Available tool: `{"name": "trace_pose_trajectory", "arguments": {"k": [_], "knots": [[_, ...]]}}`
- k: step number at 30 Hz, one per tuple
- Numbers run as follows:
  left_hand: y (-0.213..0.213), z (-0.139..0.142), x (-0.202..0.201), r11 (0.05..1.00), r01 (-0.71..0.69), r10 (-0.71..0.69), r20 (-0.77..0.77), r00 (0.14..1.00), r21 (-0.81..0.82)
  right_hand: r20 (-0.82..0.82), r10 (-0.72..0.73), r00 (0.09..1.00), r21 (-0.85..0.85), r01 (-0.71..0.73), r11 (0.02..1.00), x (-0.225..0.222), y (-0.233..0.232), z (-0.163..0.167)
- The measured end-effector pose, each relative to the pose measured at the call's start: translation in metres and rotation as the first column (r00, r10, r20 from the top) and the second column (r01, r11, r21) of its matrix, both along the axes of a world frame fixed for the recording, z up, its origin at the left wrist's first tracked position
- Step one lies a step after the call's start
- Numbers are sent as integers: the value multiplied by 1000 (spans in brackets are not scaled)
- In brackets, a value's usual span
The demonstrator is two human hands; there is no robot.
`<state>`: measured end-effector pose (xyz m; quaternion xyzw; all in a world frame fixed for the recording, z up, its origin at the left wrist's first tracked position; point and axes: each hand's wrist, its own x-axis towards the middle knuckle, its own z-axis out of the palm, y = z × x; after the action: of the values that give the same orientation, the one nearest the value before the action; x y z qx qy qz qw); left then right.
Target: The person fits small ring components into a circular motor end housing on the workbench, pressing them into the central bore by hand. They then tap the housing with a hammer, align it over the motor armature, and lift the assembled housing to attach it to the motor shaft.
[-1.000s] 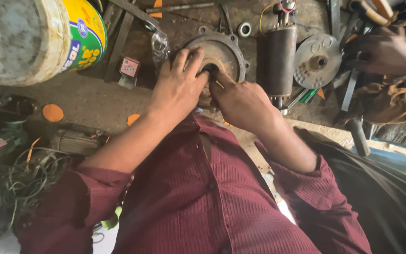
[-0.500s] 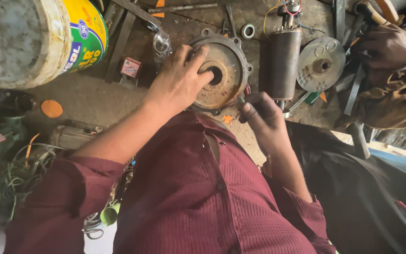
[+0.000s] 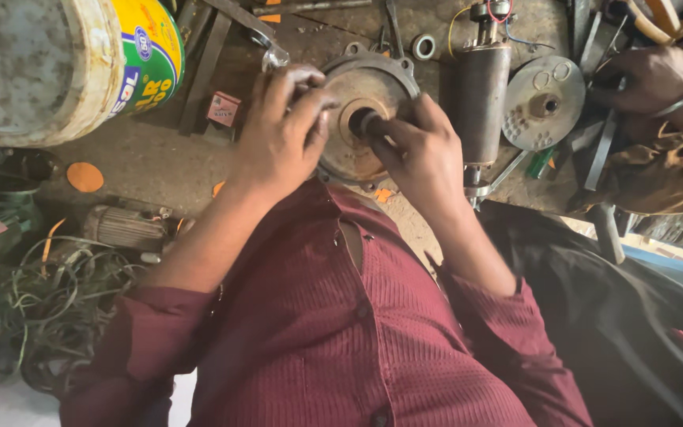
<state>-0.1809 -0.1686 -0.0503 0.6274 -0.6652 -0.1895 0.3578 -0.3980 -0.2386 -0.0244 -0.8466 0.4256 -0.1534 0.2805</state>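
A round rusty metal motor end cover (image 3: 357, 146) with lugs on its rim lies on the dirty workshop floor in front of me. My left hand (image 3: 278, 138) grips its left rim, fingers spread over the edge. My right hand (image 3: 420, 154) pinches a small dark cylindrical part (image 3: 371, 122) and holds it against the cover's central hole. Both my sleeves are maroon and rolled up.
A large white and yellow bucket (image 3: 49, 63) lies at the top left. A dark cylindrical motor body (image 3: 480, 95) and a grey disc (image 3: 543, 103) lie right of the cover. Another person's hand (image 3: 650, 75) with a bangle rests at the top right. A small motor (image 3: 124, 225) and tangled wire (image 3: 65, 292) are left.
My right hand left the cover, dropped down to the right, then came back to the central hole with the small dark part. My left hand stayed on the rim.
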Motion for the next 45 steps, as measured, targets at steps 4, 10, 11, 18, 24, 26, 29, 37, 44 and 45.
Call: {"name": "trace_pose_trajectory", "arguments": {"k": [4, 10, 11, 18, 24, 26, 29, 37, 44, 45], "knots": [[7, 1, -9, 999, 26, -28, 48, 998, 33, -81, 91, 993, -103, -99, 990, 16, -9, -6], [19, -7, -15, 997, 34, -47, 187, 981, 75, -222, 204, 953, -208, -250, 946, 15, 0, -7], [19, -9, -16, 995, 44, -63, 223, 973, 87, -261, 221, 940, -245, -286, 926, 14, 5, -7], [20, -17, -27, 993, 100, -119, 508, 853, 64, -204, 72, 976, -259, -124, 958, 6, 30, -27], [20, -17, -43, 984, 77, -154, 541, 827, 162, -128, 29, 991, -354, -73, 932, -1, 39, -49], [19, -17, -45, 983, 66, -148, 516, 844, 174, -49, 35, 998, -435, -53, 899, -1, 38, -57], [15, -16, -45, 977, 58, -152, 475, 867, 207, 53, 72, 996, -497, -36, 867, -1, 33, -65], [7, -8, -48, 967, 72, -202, 571, 796, 243, 17, 121, 993, -464, -99, 881, -4, 29, -62], [1, -4, -32, 976, 144, -209, 491, 846, 166, -35, 72, 997, -355, -79, 931, -4, 34, -51], [4, -5, -25, 980, 162, -197, 439, 877, 117, 16, 40, 999, -347, -32, 937, -8, 37, -49]]}}
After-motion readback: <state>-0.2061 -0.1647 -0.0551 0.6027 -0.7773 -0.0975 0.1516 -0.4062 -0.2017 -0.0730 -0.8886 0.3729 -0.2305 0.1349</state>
